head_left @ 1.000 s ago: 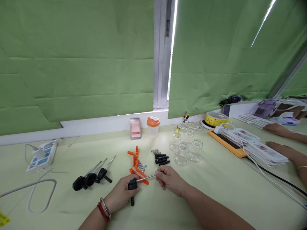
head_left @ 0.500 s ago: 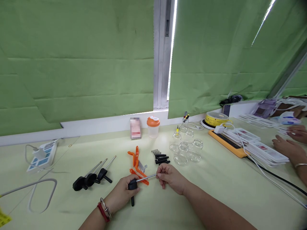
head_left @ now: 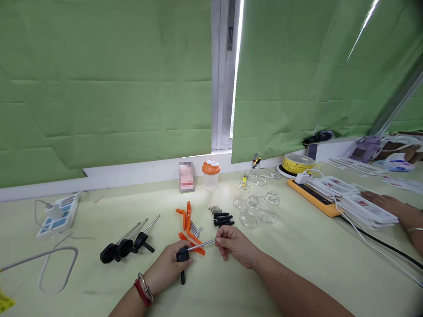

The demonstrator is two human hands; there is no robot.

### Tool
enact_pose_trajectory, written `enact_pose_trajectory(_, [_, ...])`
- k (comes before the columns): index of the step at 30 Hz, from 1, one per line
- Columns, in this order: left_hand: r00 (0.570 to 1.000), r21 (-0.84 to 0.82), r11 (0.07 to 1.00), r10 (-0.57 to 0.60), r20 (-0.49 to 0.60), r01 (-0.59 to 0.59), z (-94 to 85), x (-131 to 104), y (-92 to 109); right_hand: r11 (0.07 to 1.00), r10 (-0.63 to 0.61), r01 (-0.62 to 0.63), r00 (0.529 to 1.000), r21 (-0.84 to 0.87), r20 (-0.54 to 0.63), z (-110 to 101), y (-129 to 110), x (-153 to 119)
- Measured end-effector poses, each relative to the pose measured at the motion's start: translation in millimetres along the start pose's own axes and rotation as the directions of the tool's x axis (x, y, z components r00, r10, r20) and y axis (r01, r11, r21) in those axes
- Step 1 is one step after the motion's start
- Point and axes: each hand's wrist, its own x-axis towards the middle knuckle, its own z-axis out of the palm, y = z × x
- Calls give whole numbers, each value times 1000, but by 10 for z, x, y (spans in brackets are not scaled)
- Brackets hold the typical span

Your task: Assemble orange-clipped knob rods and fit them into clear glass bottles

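Note:
My left hand is closed round a black plastic head with a short black spout-like arm pointing down. A thin metal rod sticks out of that head to the right. The rod's far end is pinched in the fingers of my right hand; the tip itself is hidden. Just behind the rod lie orange levers and several metal pins. Beyond my right hand are small springs and black tubes. More black heads with rods rest on the left.
Clear glass bottles stand and lie right of centre, some holding small screwdrivers. Behind is an orange-lidded cup. An orange power strip, white cards and another person's hand are at right; a white power strip is left.
My two hands and the piece they hold have stayed in place. At right, the other person's hand has moved onto the stacked cards, and their second hand has left the view.

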Motion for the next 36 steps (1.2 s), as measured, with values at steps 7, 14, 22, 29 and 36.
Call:
enact_pose_trajectory(7, [1000,11,1000,1,-3,-1,-4,17,20,1000,5,-5,1000,-11,-10,21,-6,-4])
enact_pose_trajectory(14, [1000,38,999,10,-8,-9,-8,10,15,996,21,-21,1000,-89,-2,42,-49,-26])
enact_pose_trajectory(22, [1000,22,1000,21,0,-21,-6,15,-2,989,29,-29,1000,-142,-3,28,-21,-15])
enact_pose_trajectory(29, [1000,27,999,17,-13,-17,-3,11,17,988,35,-34,999,-154,1,44,-37,-21])
enact_pose_trajectory(36, [1000,13,1000,11,-16,-10,-1,16,28,1000,-13,13,1000,-24,23,25,5,-21])
